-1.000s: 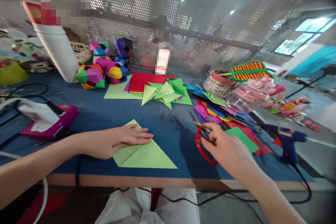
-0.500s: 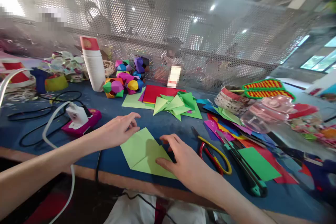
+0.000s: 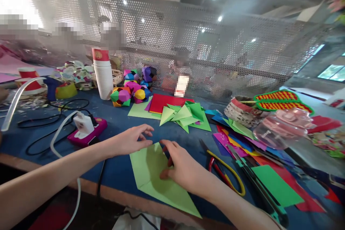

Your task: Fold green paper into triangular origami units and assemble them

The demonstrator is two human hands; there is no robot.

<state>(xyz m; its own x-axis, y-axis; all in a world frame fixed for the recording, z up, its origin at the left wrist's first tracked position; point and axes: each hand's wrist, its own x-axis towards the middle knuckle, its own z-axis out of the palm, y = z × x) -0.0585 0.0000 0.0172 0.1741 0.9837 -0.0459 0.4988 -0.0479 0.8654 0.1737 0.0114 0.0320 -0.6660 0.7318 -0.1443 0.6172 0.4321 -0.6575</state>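
A light green paper (image 3: 151, 172) with fold lines lies near the front edge of the blue table, one corner pointing toward the lower right. My left hand (image 3: 134, 140) hovers at its upper left corner, fingers apart and curved, holding nothing. Over the paper's right side is my right hand (image 3: 180, 165), its thumb and fingers spread and nothing between them; it casts a shadow on the sheet. Behind both hands sits a heap of folded green pieces (image 3: 183, 115) beside red sheets (image 3: 167, 102).
Scissors (image 3: 226, 169) and a green cutter (image 3: 258, 183) lie right of my right hand, near coloured papers. A magenta power strip (image 3: 87, 133) with cables is at the left. Stacked paper cups (image 3: 104, 79) and a clear bottle (image 3: 283, 127) stand farther back.
The light green paper has turned and its lower right corner now reaches past the table edge. My hands have come closer together near its top. The view has tilted up slightly.
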